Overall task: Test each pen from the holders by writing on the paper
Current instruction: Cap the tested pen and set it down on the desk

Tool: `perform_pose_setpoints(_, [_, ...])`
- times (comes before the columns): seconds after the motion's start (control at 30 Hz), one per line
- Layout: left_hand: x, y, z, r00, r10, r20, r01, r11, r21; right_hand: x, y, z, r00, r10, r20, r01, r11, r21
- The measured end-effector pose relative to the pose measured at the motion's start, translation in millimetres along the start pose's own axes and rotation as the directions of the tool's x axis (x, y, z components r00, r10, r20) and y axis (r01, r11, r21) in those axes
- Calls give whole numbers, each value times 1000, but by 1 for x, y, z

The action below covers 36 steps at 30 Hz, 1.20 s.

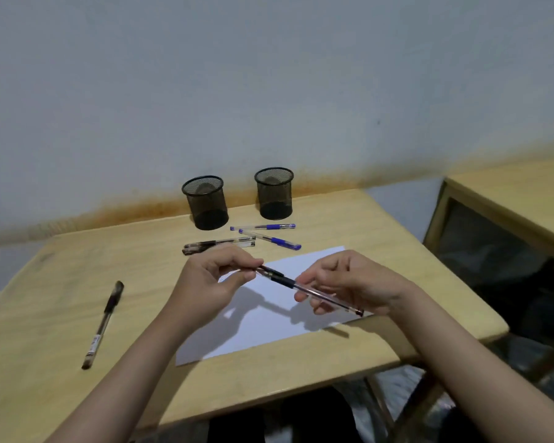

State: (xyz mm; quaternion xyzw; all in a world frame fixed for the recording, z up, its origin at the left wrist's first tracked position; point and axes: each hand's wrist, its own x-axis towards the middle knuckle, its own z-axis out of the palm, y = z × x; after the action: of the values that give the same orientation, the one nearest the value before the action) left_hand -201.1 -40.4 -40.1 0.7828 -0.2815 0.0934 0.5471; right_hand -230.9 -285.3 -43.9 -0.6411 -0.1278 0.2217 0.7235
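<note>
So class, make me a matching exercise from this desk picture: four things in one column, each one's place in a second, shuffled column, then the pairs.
Things:
1. black pen with clear barrel
2. two blue pens
3. lone black pen
4. sheet of paper

Places:
A. lying alone on the desk's left side
B. flat on the desk under both hands
C. held between left hand and right hand
D. lying just in front of the right mesh holder

Pairs: 1-C, 2-D, 3-A, 4-B

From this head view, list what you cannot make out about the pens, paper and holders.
- Held black pen: the left hand hides its cap end.
- Paper: both hands and their shadows cover the middle, so any marks are hidden.
- Two mesh holders: contents too dim to confirm.
- Lone pen: label too small.
</note>
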Motion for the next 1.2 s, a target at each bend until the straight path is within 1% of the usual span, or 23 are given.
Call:
perform_pose_setpoints(0.07, [9,1,26,997,52,49,-53,998,28,-18,-5,-10,980,-27,-196,-17,975,-223])
perform_pose_setpoints(0.13, [18,5,59,992,106,73,-110,993,51,-42,-8,-24,928,-101,-358,-50,919,-391])
perform_pose_setpoints(0.2, [24,11,98,984,142,107,-148,988,45,-73,-6,-39,853,-180,-490,-110,856,-505])
perform_pose_setpoints(0.27, [29,19,139,972,157,178,-163,986,24,-108,0,-56,747,-240,-619,-205,803,-559])
perform_pose_setpoints(0.33, [33,25,178,944,184,276,-195,981,14,-145,10,-72,613,-288,-736,-306,773,-556])
perform_pose_setpoints(0.37, [34,29,196,918,214,335,-232,973,14,-162,16,-79,538,-303,-787,-349,770,-535])
perform_pose_setpoints(0.43, [34,33,230,838,275,471,-336,941,49,-192,30,-88,384,-316,-868,-418,778,-469])
perform_pose_setpoints(0.5, [36,38,258,769,276,577,-414,902,121,-216,45,-93,255,-303,-918,-493,776,-393])
perform_pose_setpoints(0.57, [37,39,279,740,215,637,-426,883,197,-235,62,-97,169,-271,-948,-543,777,-319])
perform_pose_setpoints(0.63, [39,35,289,722,141,677,-426,862,275,-251,76,-99,94,-235,-967,-563,789,-246])
perform_pose_setpoints(0.73, [40,28,293,713,110,693,-425,853,302,-266,91,-101,9,-172,-985,-603,785,-143])
perform_pose_setpoints(0.77, [40,27,292,715,115,689,-425,855,298,-268,95,-101,0,-161,-987,-615,778,-126])
perform_pose_setpoints(0.83, [38,28,291,722,121,681,-425,854,299,-267,100,-99,7,-161,-987,-624,770,-130])
perform_pose_setpoints(0.93, [36,31,290,741,121,660,-410,861,302,-258,103,-98,48,-174,-984,-640,751,-164])
perform_pose_setpoints(1.03, [30,35,283,779,142,611,-366,894,258,-240,101,-96,98,-220,-971,-626,744,-232])
perform_pose_setpoints(1.1, [24,37,275,790,151,595,-349,908,233,-221,96,-92,145,-285,-948,-605,732,-313])
perform_pose_setpoints(1.2, [17,35,255,808,128,575,-316,918,239,-187,79,-78,198,-454,-869,-524,700,-485])
